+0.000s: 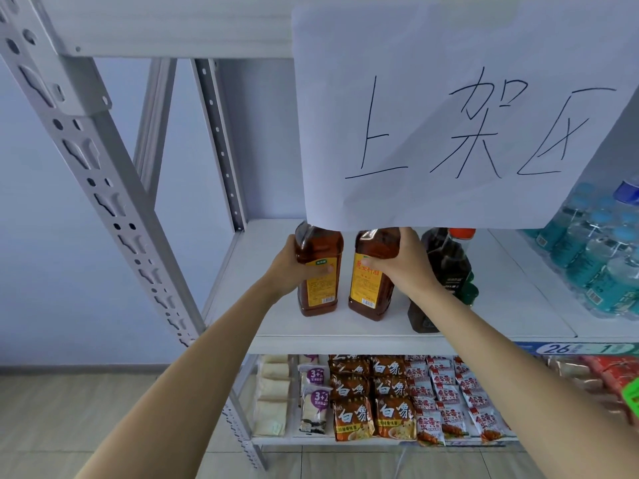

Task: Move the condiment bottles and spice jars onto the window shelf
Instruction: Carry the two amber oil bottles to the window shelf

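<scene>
White metal shelf (pixel 345 326) carries two upright amber bottles side by side, left of a dark bottle (pixel 446 267). Left hand (pixel 294 267) grips the left bottle (pixel 318 271); right hand (pixel 401 261) grips the right bottle (pixel 371 274), long axes vertical.

we reach both bare forearms up and forward, the left running from about 7 o'clock toward the centre, the right from about 4 o'clock. our left hand (pixel 294 267) is wrapped around a bottle, thumb laid across its near face, the other fingers hidden behind it. our right hand (pixel 403 261) is clasped on a second bottle just beside, thumb pointing to 9 o'clock, knuckles up toward 12. wrists are nearly straight, hands level and close together.
</scene>
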